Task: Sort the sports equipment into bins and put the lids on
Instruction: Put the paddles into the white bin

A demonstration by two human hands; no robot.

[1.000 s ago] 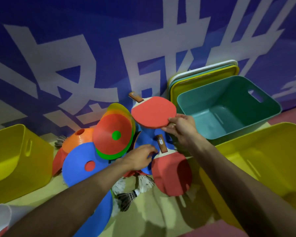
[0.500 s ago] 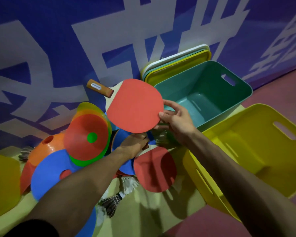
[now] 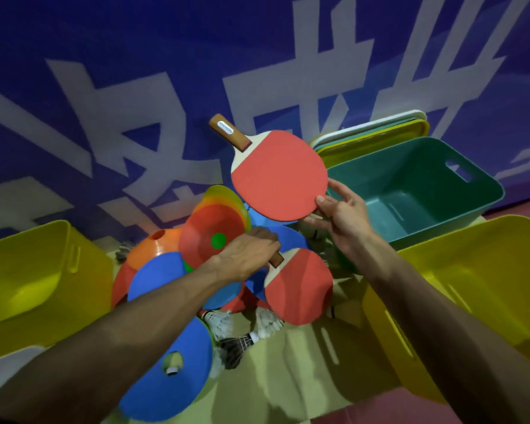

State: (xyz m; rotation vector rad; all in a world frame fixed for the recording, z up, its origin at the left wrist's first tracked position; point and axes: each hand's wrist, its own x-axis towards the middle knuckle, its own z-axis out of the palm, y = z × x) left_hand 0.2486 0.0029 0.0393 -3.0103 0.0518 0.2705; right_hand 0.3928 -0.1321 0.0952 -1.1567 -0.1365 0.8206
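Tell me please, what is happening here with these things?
A person is sorting sports gear. The right hand pinches the edge of a raised red paddle beside the green bin. The left hand grips the handle of a second paddle by the pile of cones. The lids stand against the wall, not yet on.

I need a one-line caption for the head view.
The right hand pinches the upper red paddle by its blade edge; the left hand grips a second paddle by its handle.
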